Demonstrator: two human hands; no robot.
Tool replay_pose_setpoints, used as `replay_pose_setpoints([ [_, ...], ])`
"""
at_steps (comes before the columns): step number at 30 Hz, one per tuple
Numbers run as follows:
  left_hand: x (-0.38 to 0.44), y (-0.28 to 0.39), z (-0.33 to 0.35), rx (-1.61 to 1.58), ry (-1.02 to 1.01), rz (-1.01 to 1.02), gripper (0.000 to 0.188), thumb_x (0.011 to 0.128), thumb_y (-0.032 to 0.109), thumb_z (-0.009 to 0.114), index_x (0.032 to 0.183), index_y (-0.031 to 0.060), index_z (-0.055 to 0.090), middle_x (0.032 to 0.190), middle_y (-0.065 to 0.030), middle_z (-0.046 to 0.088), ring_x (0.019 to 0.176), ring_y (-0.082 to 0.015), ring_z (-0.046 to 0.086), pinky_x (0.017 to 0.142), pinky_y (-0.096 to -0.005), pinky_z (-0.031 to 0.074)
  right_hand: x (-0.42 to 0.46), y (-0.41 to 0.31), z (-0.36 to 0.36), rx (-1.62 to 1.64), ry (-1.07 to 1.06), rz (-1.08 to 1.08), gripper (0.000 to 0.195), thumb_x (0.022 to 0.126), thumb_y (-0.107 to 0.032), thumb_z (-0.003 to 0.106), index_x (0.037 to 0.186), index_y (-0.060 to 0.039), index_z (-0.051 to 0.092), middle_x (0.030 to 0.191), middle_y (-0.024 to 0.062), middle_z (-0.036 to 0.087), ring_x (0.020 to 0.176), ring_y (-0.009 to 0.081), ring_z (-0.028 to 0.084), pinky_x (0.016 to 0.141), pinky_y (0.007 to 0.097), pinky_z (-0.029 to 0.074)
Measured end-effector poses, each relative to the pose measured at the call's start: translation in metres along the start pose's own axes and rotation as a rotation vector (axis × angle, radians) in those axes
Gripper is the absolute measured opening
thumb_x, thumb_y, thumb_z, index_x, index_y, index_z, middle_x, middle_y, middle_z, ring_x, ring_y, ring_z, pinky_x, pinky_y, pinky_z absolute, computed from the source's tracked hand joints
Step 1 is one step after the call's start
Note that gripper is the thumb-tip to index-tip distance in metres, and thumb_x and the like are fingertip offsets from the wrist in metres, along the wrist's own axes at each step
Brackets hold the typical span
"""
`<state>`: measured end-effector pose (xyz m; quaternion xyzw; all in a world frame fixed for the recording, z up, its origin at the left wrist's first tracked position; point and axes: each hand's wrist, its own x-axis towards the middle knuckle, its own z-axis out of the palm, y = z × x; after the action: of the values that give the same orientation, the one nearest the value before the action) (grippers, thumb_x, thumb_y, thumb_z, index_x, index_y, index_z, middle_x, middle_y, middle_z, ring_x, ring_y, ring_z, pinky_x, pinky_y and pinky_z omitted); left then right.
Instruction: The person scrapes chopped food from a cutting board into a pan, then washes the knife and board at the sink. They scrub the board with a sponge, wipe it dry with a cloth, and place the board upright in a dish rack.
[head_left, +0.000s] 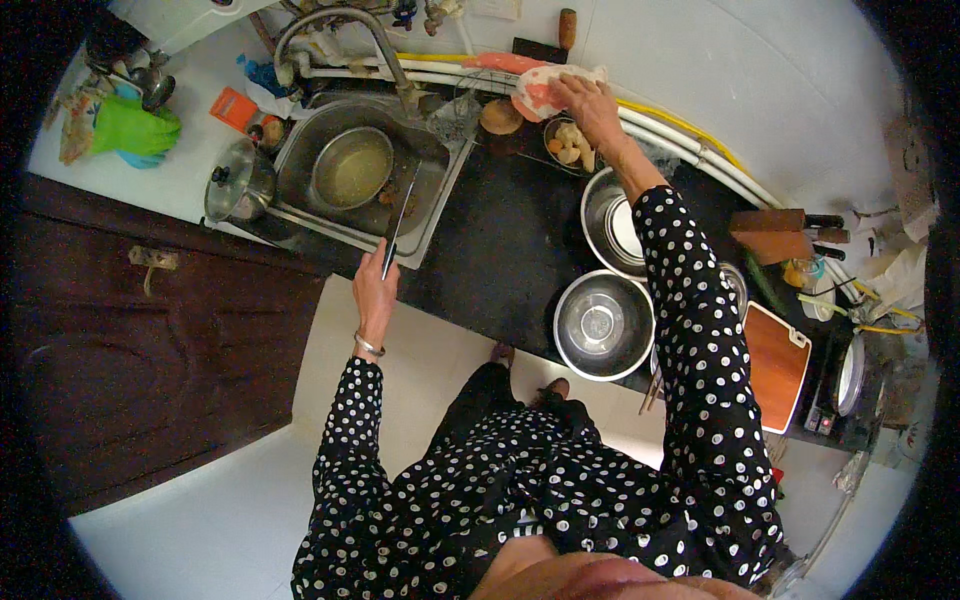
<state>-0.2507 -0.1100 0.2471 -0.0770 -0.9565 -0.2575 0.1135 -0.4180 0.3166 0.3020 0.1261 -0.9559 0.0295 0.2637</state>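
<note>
My left hand (376, 286) is closed around the black handle of a knife (400, 214), whose narrow blade points up over the sink's right edge. Inside the steel sink (441, 180) stands a metal bowl of yellowish liquid (352, 168). At the wall, my right hand (589, 105) lies on a red-and-white cloth (536, 94); whether the fingers grip it is unclear. Just below that hand is a basket of ginger-like roots (571, 144), beside a round wooden piece (501, 117). A cleaver (541, 51) rests upright behind the pipes.
Two steel bowls (604, 325) sit on the black counter, partly under my right sleeve. Farther right are a knife block (772, 234) and a brown cutting board (777, 367). A lidded pot (238, 184) and green gloves (135, 126) are left of the sink; the faucet (375, 37) arches above it.
</note>
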Motion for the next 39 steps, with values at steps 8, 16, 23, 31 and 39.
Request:
replay_pose_setpoints([
  [8,0.005,-0.013,-0.007,-0.025,0.009,-0.031,0.044,0.082,0.006,0.063,0.124,-0.0018,0.055,0.086,-0.0179,0.057,0.08,-0.033,0.059,0.07,-0.0413,0.046,0.041,0.08,-0.059,1.206,0.471,0.853,0.032,0.09,-0.027,0.061,0.108,-0.0005,0.06,0.093,0.0044,0.063,0.078,0.0141,0.058,0.063,0.0291,0.046],
  [16,0.038,0.0,-0.014,0.007,-0.028,0.083,0.043,0.084,0.006,0.06,0.126,-0.0011,0.054,0.092,-0.02,0.06,0.083,-0.0351,0.059,0.073,-0.0414,0.047,-0.002,0.083,-0.156,1.463,0.553,0.771,0.039,0.092,-0.026,0.06,0.117,0.0031,0.054,0.111,0.0107,0.061,0.095,0.019,0.062,0.078,0.0313,0.053],
  [23,0.044,-0.011,-0.007,0.158,-0.094,0.02,0.046,0.082,0.008,0.062,0.127,-0.0002,0.053,0.09,-0.0204,0.059,0.081,-0.0369,0.06,0.068,-0.043,0.047,-0.044,0.082,-0.212,1.437,0.63,0.83,0.041,0.093,-0.023,0.059,0.124,0.0034,0.049,0.116,0.0148,0.059,0.101,0.0229,0.06,0.084,0.0342,0.053],
  [31,0.047,-0.027,0.005,0.113,0.003,0.002,0.048,0.083,0.011,0.064,0.13,0.0052,0.053,0.096,-0.0204,0.061,0.084,-0.0355,0.06,0.072,-0.0419,0.048,-0.017,0.038,-0.184,1.351,0.572,0.633,0.026,0.09,-0.02,0.058,0.108,-0.0015,0.062,0.101,0.0082,0.065,0.09,0.0165,0.062,0.079,0.0304,0.05],
  [39,0.024,-0.028,0.005,0.027,0.018,-0.05,0.043,0.083,0.008,0.062,0.125,0.0009,0.056,0.089,-0.0193,0.061,0.079,-0.0339,0.059,0.071,-0.0407,0.047,0.057,0.008,-0.034,0.614,0.186,0.23,0.028,0.089,-0.021,0.057,0.111,-0.0051,0.062,0.102,0.0143,0.066,0.093,0.0233,0.064,0.078,0.034,0.05],
])
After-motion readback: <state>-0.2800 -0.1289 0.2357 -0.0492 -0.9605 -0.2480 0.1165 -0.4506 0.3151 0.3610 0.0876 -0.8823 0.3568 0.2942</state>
